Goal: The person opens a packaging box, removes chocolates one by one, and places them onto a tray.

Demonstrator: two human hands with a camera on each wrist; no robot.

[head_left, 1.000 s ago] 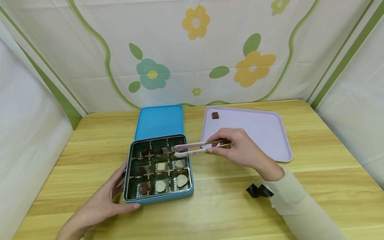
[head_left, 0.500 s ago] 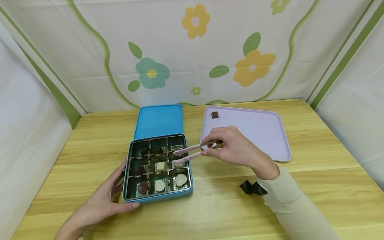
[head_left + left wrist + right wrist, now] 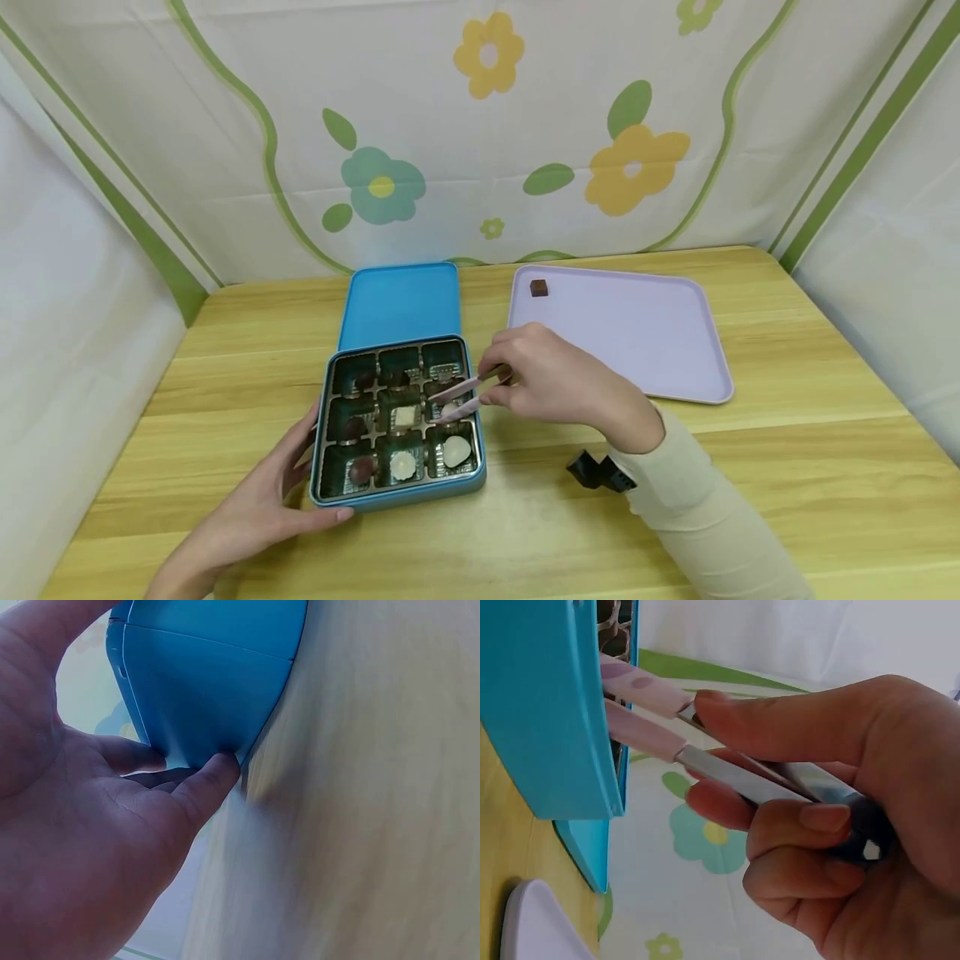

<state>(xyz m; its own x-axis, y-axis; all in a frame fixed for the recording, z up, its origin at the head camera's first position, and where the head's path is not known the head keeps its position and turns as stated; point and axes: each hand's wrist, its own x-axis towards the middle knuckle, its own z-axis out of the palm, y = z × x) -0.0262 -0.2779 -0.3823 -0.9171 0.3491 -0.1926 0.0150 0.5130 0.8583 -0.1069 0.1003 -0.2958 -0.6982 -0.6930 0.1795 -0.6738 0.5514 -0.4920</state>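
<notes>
My left hand holds the near left corner of a blue square tin, thumb on the front wall and fingers along the left side. In the left wrist view, fingertips press its blue wall. A divided insert in the tin bears dark and white chocolates, among them a white round one and a pale square one. My right hand grips pink-tipped metal tongs between thumb and fingers. Their spread tips reach into the middle right compartment, either side of a pale chocolate.
Behind the tin lies its blue lid. A lilac tray at the back right bears one dark square chocolate. A black device sits at the right wrist. A flowered cloth stands behind the wooden table.
My right hand has moved left and slightly down, bringing the tongs' tips from the back right compartment to the middle right one. The left hand stays at the tin.
</notes>
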